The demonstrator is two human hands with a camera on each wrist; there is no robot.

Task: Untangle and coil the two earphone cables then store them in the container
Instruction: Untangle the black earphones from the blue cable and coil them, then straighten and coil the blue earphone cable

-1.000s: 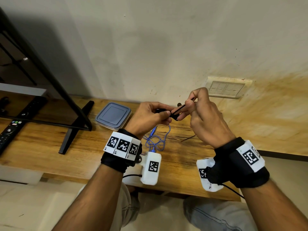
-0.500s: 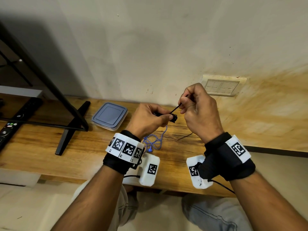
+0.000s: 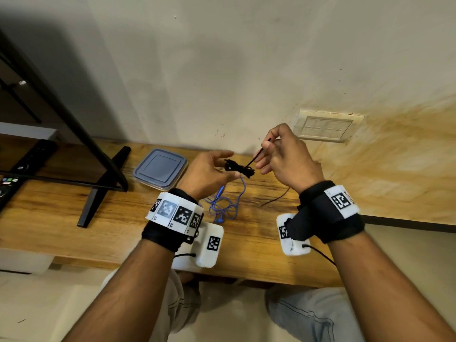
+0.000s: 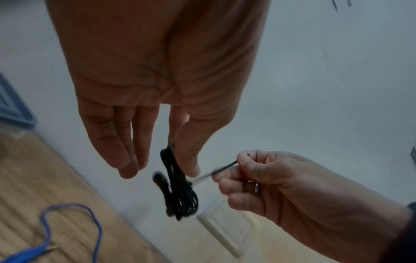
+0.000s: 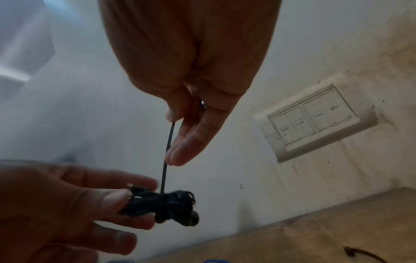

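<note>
My left hand point(image 3: 228, 166) pinches a coiled black earphone bundle point(image 3: 239, 167) between thumb and forefinger above the wooden table point(image 3: 61, 218); its other fingers are straight. In the left wrist view the black bundle point(image 4: 178, 188) hangs below the thumb. My right hand point(image 3: 265, 149) pinches the bundle's free end, and that strand runs taut from the wrapped black bundle point(image 5: 162, 204) up to the right hand's fingertips point(image 5: 175, 113). The blue earphone cable point(image 3: 222, 206) lies loose and looped on the table under my hands. The container point(image 3: 160, 171), its grey-blue lid on, sits to the left.
A black TV stand leg point(image 3: 98, 188) and a remote point(image 3: 9, 186) occupy the table's left side. A wall switch plate point(image 3: 325, 128) is behind my right hand. A thin dark wire point(image 3: 276, 198) lies on the table at right. The table's front edge is near my wrists.
My left hand's outer fingers have straightened, exposing the black bundle. My right hand has lifted up and to the right, drawing the black strand taut.
</note>
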